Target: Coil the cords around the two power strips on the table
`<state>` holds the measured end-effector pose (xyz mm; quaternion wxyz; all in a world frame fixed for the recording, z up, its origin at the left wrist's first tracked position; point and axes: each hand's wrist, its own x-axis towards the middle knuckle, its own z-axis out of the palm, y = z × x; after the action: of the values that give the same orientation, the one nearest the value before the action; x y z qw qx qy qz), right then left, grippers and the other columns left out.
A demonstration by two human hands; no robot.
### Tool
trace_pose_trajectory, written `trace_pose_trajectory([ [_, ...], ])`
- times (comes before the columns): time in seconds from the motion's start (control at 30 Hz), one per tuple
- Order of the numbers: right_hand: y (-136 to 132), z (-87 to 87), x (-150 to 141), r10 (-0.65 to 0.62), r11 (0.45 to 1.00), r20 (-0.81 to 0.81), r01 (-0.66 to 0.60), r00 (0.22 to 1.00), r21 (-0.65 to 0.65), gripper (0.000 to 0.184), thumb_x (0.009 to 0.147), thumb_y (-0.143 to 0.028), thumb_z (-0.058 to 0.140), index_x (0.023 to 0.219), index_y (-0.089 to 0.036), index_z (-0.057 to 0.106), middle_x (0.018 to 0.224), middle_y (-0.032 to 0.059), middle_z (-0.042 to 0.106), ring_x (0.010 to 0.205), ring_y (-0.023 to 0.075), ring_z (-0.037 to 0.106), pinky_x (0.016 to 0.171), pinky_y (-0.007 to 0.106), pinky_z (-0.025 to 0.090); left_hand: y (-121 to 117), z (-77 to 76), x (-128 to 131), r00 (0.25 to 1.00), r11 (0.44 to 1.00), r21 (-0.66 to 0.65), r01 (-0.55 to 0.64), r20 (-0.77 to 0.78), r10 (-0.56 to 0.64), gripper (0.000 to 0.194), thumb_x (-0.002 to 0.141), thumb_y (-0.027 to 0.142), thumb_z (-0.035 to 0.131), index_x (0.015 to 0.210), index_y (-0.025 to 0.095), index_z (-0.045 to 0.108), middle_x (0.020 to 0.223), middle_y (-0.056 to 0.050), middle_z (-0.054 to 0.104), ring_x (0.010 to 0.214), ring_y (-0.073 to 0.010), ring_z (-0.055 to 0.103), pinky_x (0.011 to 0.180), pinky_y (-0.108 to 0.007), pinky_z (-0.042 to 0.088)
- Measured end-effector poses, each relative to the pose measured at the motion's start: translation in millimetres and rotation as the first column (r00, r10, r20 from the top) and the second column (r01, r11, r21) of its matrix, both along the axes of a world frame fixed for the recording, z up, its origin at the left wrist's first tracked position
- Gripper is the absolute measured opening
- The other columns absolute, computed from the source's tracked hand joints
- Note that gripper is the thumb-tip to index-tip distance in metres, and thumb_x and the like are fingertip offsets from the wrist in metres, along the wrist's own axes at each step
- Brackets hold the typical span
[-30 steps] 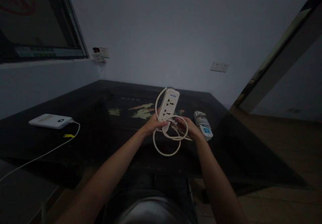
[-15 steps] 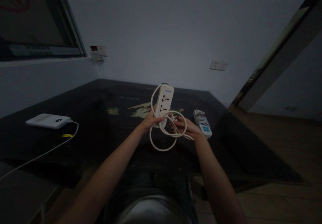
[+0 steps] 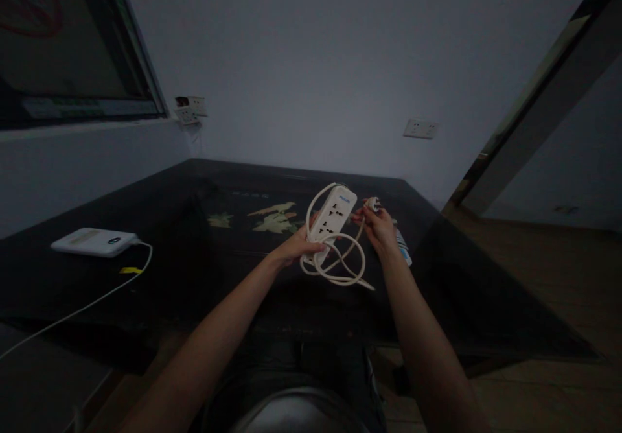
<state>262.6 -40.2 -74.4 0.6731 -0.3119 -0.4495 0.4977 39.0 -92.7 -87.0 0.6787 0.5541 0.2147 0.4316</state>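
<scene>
A white power strip is tilted above the dark table, gripped along its lower left side by my left hand. My left thumb also presses on the strip's pale cord, which hangs in loops over the lower sockets. To the right, my right hand pinches the cord's plug, its prongs turned to the right. Behind my right wrist lies a second white power strip, mostly hidden by the hand.
The black table has a leaf pattern on top. At its left lies a white power bank with a cable running off the edge, beside a yellow tag. Wall sockets are on the wall behind.
My right hand has moved up and right with the plug, drawing it out from the cord loops. The power strip in my left hand has shifted right and tilted more.
</scene>
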Motion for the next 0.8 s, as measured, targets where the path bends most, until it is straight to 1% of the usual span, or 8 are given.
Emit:
trace_pose_trajectory([
  [0.1, 12.7, 24.3, 3.0, -0.088, 0.994, 0.025, 0.086, 0.996, 0.074, 0.035, 0.064, -0.03, 0.075, 0.093, -0.021, 0.058, 0.065, -0.0047, 0.064, 0.053, 0.0118, 0.064, 0.055, 0.025, 0.054, -0.8, 1.7, 0.4, 1.0, 1.0, -0.007, 0.011, 0.001, -0.01, 0.1, 0.059, 0.013, 0.078, 0.144, 0.024, 0.026, 0.107, -0.011, 0.069, 0.078, -0.0178, 0.067, 0.069, -0.028, 0.053],
  [0.2, 23.2, 46.5, 6.4, -0.166, 0.977, 0.125, 0.146, 0.978, 0.156, 0.035, 0.063, -0.032, 0.075, 0.092, -0.021, 0.057, 0.065, -0.0046, 0.064, 0.049, 0.0118, 0.062, 0.048, 0.023, 0.051, -0.2, 2.4, -0.1, 1.0, 1.0, -0.014, 0.006, 0.029, -0.006, 0.099, 0.059, 0.013, 0.078, 0.143, 0.024, 0.027, 0.106, -0.011, 0.069, 0.076, -0.0177, 0.067, 0.067, -0.027, 0.053],
  [0.33, 30.4, 57.0, 8.5, -0.216, 0.965, 0.205, 0.177, 0.955, 0.194, 0.035, 0.062, -0.035, 0.075, 0.088, -0.021, 0.056, 0.064, -0.0054, 0.061, 0.047, 0.0116, 0.06, 0.048, 0.025, 0.051, 1.7, 4.4, -4.2, 0.997, 1.0, -0.002, 0.002, 0.077, -0.001, 0.093, 0.059, 0.015, 0.078, 0.139, 0.022, 0.033, 0.105, -0.011, 0.069, 0.076, -0.0187, 0.067, 0.065, -0.028, 0.054],
  [0.43, 29.7, 51.5, 10.4, -0.261, 0.956, 0.155, 0.233, 0.953, 0.179, 0.034, 0.063, -0.036, 0.074, 0.087, -0.022, 0.054, 0.063, -0.0062, 0.059, 0.046, 0.0099, 0.057, 0.045, 0.023, 0.048, 2.9, 6.5, -7.0, 0.995, 0.999, 0.005, -0.033, 0.095, 0.032, 0.089, 0.06, 0.017, 0.077, 0.138, 0.022, 0.033, 0.104, -0.01, 0.069, 0.075, -0.0185, 0.067, 0.065, -0.028, 0.054],
  [0.5, 25.3, 44.5, 11.5, -0.251, 0.961, 0.092, 0.237, 0.964, 0.141, 0.034, 0.064, -0.035, 0.074, 0.088, -0.022, 0.054, 0.06, -0.0077, 0.055, 0.043, 0.0072, 0.051, 0.042, 0.02, 0.043, 3.4, 6.6, -6.7, 0.994, 0.998, 0.001, -0.061, 0.094, 0.061, 0.09, 0.061, 0.016, 0.076, 0.139, 0.022, 0.031, 0.103, -0.01, 0.069, 0.076, -0.0184, 0.067, 0.065, -0.028, 0.055],
  [0.67, 0.0, 22.7, 9.3, -0.061, 0.997, 0.041, 0.063, 0.997, -0.044, 0.036, 0.064, -0.038, 0.075, 0.09, -0.021, 0.056, 0.052, -0.0098, 0.049, 0.034, 0.0028, 0.029, 0.033, 0.015, 0.02, 5.4, 3.3, -1.7, 0.985, 0.992, -0.006, -0.129, 0.117, 0.129, 0.092, 0.06, 0.016, 0.077, 0.139, 0.023, 0.031, 0.103, -0.009, 0.069, 0.072, -0.0178, 0.066, 0.061, -0.028, 0.056],
  [0.73, -12.8, 14.1, 6.7, 0.028, 0.997, 0.093, -0.021, 0.995, -0.075, 0.038, 0.064, -0.039, 0.076, 0.092, -0.02, 0.059, 0.053, -0.0081, 0.052, 0.036, 0.0034, 0.033, 0.034, 0.016, 0.022, 6.3, 3.1, -1.2, 0.977, 0.984, -0.023, -0.174, 0.124, 0.176, 0.093, 0.06, 0.015, 0.077, 0.14, 0.024, 0.031, 0.104, -0.009, 0.07, 0.071, -0.0174, 0.067, 0.061, -0.027, 0.056],
  [0.8, -24.2, 6.3, 3.4, 0.121, 0.99, 0.161, -0.106, 0.98, -0.097, 0.038, 0.064, -0.04, 0.076, 0.092, -0.019, 0.063, 0.059, -0.0051, 0.057, 0.043, 0.0052, 0.042, 0.038, 0.017, 0.031, 7.0, 4.4, -2.2, 0.962, 0.969, -0.052, -0.24, 0.123, 0.244, 0.094, 0.06, 0.013, 0.076, 0.14, 0.025, 0.03, 0.105, -0.009, 0.07, 0.071, -0.017, 0.067, 0.062, -0.028, 0.056],
])
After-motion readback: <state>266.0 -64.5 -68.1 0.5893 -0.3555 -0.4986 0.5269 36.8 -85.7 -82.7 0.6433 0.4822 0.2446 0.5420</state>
